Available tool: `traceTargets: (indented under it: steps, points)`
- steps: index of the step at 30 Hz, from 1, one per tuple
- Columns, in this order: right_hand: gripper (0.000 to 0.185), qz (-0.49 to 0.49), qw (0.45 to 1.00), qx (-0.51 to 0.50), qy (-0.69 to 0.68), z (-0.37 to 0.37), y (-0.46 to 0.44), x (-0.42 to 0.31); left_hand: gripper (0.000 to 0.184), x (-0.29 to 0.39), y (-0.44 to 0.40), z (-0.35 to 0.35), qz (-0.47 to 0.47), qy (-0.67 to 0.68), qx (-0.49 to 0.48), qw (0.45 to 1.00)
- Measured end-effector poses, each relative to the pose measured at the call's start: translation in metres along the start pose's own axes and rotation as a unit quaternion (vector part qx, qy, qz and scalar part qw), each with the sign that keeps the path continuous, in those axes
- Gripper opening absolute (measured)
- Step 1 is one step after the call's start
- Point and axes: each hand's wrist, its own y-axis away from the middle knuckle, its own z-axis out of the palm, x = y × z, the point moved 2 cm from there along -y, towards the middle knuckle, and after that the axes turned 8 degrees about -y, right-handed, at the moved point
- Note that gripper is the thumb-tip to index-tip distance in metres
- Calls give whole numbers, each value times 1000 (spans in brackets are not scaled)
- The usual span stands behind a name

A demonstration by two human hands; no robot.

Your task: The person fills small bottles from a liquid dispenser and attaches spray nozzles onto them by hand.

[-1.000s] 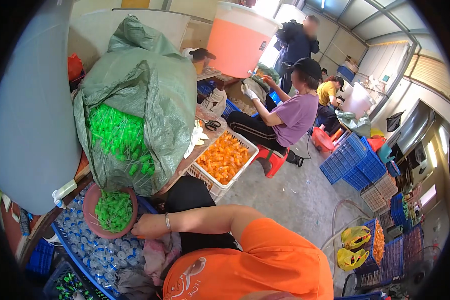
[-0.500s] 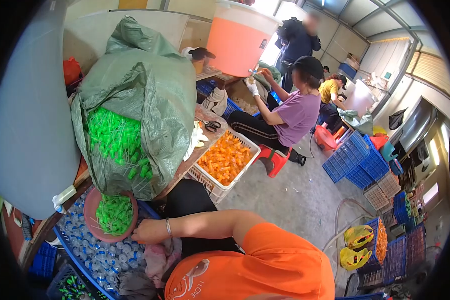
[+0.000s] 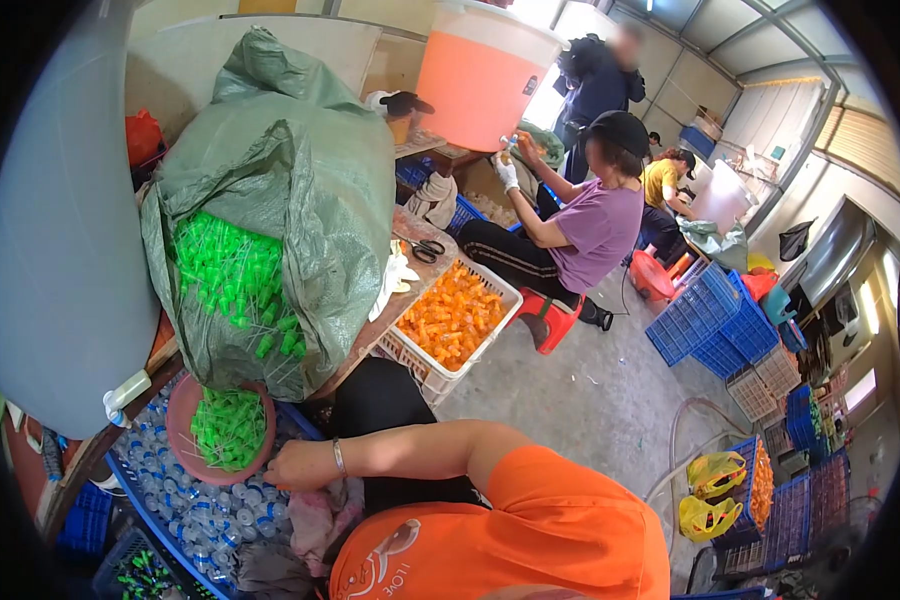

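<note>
Head view gives us a right hand (image 3: 300, 465) reaching over to the pink bowl (image 3: 195, 468), fingers bunched in fairly narrow right by its rim; we can't tell if they're pinching anything, since the undersides are hidden. The bowl's round and smooth, heaped with bright green pieces (image 3: 228, 430) with thin pale stems poking out every which way. It sits among small, glossy clear pieces (image 3: 160, 470) with blue bands, all inside a blue basin (image 3: 160, 535). Crinkly woven green bag (image 3: 320, 180) slumps over the bowl's far edge, so we'd call that side tight. On the near side there's a rumpled pinkish cloth (image 3: 320, 520) just below the wrist, crowding things too. Black-handled scissors (image 3: 428, 251) lie on the wooden surface (image 3: 370, 330), next to a white slatted basket (image 3: 518, 300) full of chunky orange pieces (image 3: 450, 318). Most open room we see is the grey concrete floor (image 3: 570, 390) past the basket.
</note>
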Motion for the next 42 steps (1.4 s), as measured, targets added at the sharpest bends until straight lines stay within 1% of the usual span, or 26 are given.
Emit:
traceTargets:
  steps: [6, 9, 15, 20, 22, 24, 25, 28, 30, 31, 33, 38, 42]
  points:
    - [17, -2, 1000, 0, -5, 5, 0, 2, 39, 11, 5, -7, -56, 45, -22, 997]
    - [19, -7, 1000, 27, -9, 6, 0, 3, 40, 18, 6, -10, -84, 68, -34, 994]
    - [19, -12, 1000, 24, -10, 3, 0, 1, 42, 28, 5, -16, -139, 114, -53, 982]
    - [18, -5, 1000, 5, -13, 3, 0, 1, 44, 12, -8, -10, -184, 153, -69, 968]
    - [17, -1, 1000, -1, -18, 3, 1, 1, 47, -5, -21, -8, -174, 160, -69, 969]
    - [17, -6, 1000, -4, -10, 2, 1, 1, 53, -12, -31, -2, -153, 174, -67, 970]
    - [17, -9, 1000, -6, -6, 2, 0, 1, 53, -9, -32, 4, -155, 174, -67, 970]
    - [18, -2, 1000, -6, -6, 3, 1, 8, 32, 2, -38, 24, -135, 287, -1, 948]
    - [18, -4, 1000, -6, -23, 14, -1, 2, 18, -20, -27, 25, -131, 349, 48, 927]
    - [18, 1, 1000, -7, -24, 15, 0, -1, 18, -26, -20, 23, -140, 347, 51, 926]
    - [19, 10, 1000, -11, -6, 5, 1, 3, 13, -22, -24, 20, -118, 245, 82, 959]
    - [20, 9, 1000, -16, -7, 5, -1, 2, 15, -21, -27, 21, -104, 239, 103, 960]
    - [20, 19, 999, -31, 5, 11, -3, 3, 16, -27, -33, 23, -84, 269, 98, 955]
